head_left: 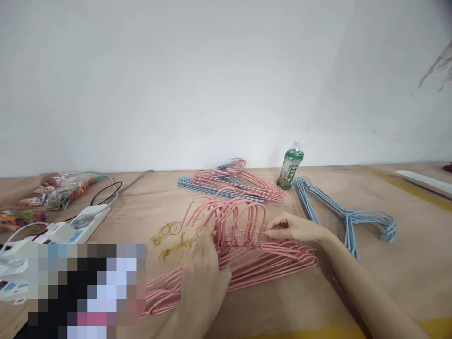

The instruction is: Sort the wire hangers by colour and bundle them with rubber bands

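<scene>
A bunch of pink clothes hangers (pixel 261 266) stands in front of me on the wooden table, its hooks fanned out at the top. My left hand (pixel 203 270) closes round the near side of the bunch, just below the hooks; its fingertips are partly hidden among the wires. On the other side, my right hand (pixel 291 229) has thumb and forefinger pinched together on a pink hanger by the base of the rightmost hooks. Loose yellow rubber bands (pixel 173 238) lie left of the hooks, close to my left hand.
Behind are stacked pink hangers (pixel 243 181) over blue hangers (pixel 187 182). A green-labelled bottle (pixel 290 165) stands near the wall, more blue hangers (pixel 348 214) lie right. Leftward are power strips (pixel 90 221), bagged colourful items (pixel 70 188) and another person's hand (pixel 44 181). The lower left corner is pixelated.
</scene>
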`<action>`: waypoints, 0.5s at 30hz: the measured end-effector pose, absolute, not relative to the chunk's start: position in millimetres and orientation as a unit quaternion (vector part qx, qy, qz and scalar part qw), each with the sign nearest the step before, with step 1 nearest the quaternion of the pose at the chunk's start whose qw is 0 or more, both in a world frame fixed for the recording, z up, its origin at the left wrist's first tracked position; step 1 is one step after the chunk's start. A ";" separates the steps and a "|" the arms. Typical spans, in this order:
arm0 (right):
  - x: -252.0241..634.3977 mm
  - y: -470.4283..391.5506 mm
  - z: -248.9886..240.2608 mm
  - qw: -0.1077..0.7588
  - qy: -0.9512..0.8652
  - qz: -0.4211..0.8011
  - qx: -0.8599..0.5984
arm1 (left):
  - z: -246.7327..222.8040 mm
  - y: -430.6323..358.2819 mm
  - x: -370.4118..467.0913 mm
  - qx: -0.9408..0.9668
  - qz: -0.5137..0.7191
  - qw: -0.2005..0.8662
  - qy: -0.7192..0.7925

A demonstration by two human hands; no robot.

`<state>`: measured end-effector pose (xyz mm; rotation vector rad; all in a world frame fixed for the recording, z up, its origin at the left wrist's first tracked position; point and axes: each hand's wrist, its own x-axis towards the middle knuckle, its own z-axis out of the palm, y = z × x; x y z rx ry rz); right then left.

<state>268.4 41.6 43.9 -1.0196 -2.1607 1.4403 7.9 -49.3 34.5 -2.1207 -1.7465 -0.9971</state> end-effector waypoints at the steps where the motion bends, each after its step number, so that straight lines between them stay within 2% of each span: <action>1: 268.8 41.8 44.0 0.176 -0.761 0.511 -0.358 | 34.8 -49.0 7.1 -0.730 -0.332 0.141 -0.580; 6: 261.8 38.5 45.6 0.189 -0.754 0.529 -0.341 | 33.2 -48.1 4.7 -0.754 -0.319 0.222 -0.530; 15: 234.7 14.7 63.9 0.169 -0.755 0.533 -0.343 | 30.6 -48.7 10.5 -0.787 -0.336 0.214 -0.472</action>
